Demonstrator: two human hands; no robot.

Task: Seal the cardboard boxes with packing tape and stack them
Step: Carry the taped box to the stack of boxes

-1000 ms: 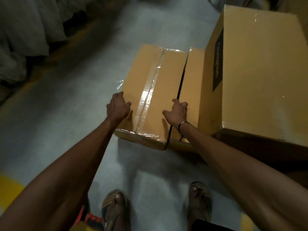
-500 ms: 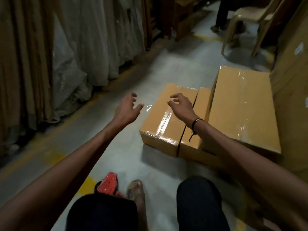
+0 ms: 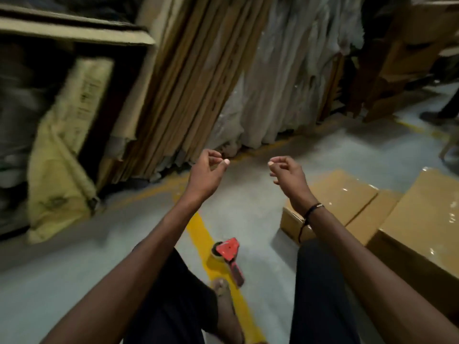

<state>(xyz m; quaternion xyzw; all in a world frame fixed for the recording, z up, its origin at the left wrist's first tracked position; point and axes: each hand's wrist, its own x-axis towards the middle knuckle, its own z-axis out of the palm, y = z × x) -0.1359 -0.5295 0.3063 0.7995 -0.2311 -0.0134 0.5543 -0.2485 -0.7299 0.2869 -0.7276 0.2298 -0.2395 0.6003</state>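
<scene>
head view, two hands raised, left and right grip loosely curled, empty, three taped boxes, one tape dispenser

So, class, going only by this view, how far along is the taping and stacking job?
Done: the low box and the taller box beside it both show glossy tape on top. In hand: nothing; the left hand and right hand hang loosely curled in the air, and the red tape dispenser lies on the floor's yellow line. Left: stacking, since the boxes sit side by side; further boxes cannot be told.
</scene>
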